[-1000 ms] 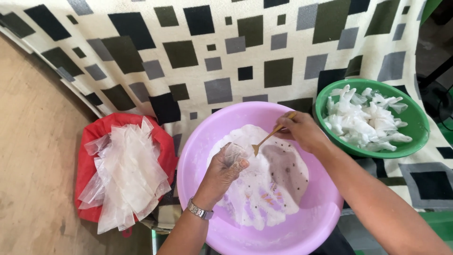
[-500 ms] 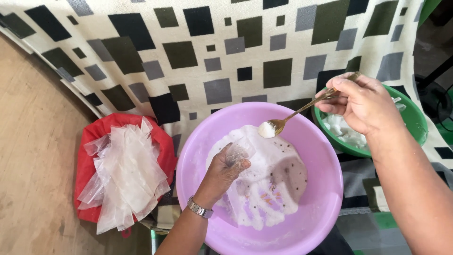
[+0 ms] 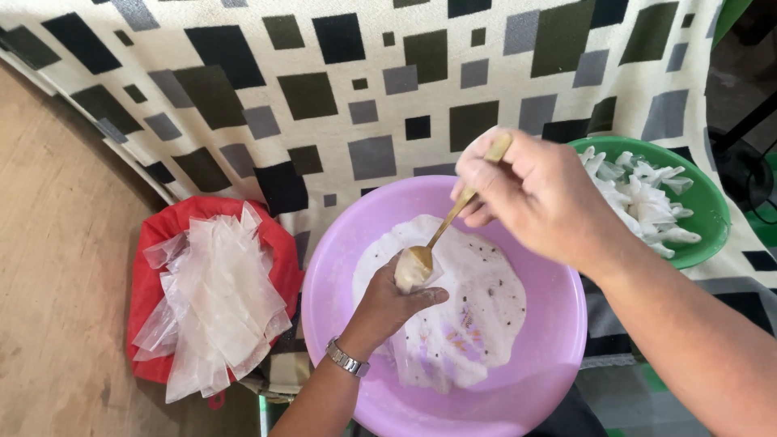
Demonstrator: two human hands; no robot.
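Observation:
My left hand [image 3: 387,301], with a metal watch on its wrist, is inside the purple basin [image 3: 558,356] and holds a small clear plastic bag [image 3: 407,273] upright by its mouth. My right hand [image 3: 530,194] grips a gold-coloured spoon [image 3: 441,236] by the handle, its bowl tipped into the mouth of the bag. The basin holds a white powdery mixture [image 3: 477,307] with dark specks.
A green bowl [image 3: 702,212] at the right holds several filled, tied white packets [image 3: 639,198]. On the left a red cloth [image 3: 154,283] carries a pile of empty clear plastic bags [image 3: 214,295]. All lie on a cream mat with dark squares [image 3: 324,89]; bare brown floor lies at the left.
My right hand came back from over the green bowl and lowered the spoon to the bag held by my left hand. My left hand stayed in the basin.

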